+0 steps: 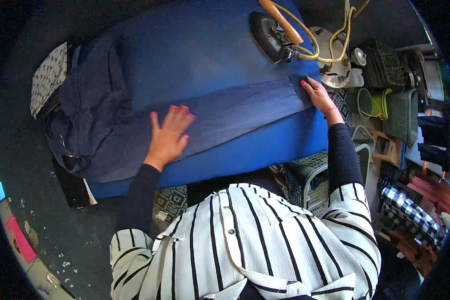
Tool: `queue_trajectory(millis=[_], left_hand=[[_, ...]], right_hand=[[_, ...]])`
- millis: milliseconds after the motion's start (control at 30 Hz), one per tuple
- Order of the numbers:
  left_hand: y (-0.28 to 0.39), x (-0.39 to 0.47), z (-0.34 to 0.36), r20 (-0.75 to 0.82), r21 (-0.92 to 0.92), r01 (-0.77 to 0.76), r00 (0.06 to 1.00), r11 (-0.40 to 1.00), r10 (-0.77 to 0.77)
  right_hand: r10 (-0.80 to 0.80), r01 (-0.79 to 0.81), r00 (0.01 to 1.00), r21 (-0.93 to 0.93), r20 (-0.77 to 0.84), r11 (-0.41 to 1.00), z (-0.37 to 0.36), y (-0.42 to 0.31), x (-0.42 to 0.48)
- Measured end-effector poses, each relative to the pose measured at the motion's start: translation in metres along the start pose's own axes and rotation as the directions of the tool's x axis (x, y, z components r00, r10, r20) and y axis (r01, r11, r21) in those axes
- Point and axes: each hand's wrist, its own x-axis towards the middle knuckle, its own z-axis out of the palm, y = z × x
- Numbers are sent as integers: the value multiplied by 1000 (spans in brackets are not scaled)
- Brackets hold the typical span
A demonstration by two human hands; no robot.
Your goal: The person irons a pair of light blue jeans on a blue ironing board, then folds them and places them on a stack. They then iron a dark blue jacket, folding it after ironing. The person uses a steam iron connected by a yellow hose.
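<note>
A dark navy garment [97, 123] lies across the blue padded ironing surface [195, 48], bunched at the left. One long sleeve [240, 112] stretches flat to the right and ends in a cuff. My left hand [169, 135] rests palm down on the near end of that sleeve, its fingers apart. At the right edge of the surface, my right hand [318, 95] pinches the cuff [300, 90], thumb on top. An iron [270, 37] with an orange-brown handle sits beyond the cuff, a yellowish hose or cord attached to it.
A metal vessel [332, 56] with valves and a gauge-like fitting stands right of the iron. Plastic baskets [401, 116] line the right side, and another basket [317, 183] sits under my right arm. Patterned cloth [50, 80] hangs at the far left.
</note>
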Motion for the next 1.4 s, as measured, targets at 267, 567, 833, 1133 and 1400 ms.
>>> queue_trajectory(millis=[267, 567, 833, 1133, 1400], left_hand=[[52, 55, -8, -51, -73, -211, 977, 975, 208], [83, 96, 11, -113, -116, -320, 945, 940, 307], [96, 108, 5, -96, -125, -231, 971, 965, 220], [121, 118, 4, -57, -90, -276, 961, 957, 272], [145, 163, 15, -182, -186, -392, 915, 901, 360]], right_hand=[[70, -64, 994, -73, 82, 995, -27, -30, -11], [208, -213, 975, 56, 79, 975, -25, -16, -3], [122, -149, 980, 168, 158, 975, -33, -17, -13], [161, -138, 972, -141, 171, 980, -51, -43, -12], [13, -71, 972, -244, -234, 967, -11, -6, -14]])
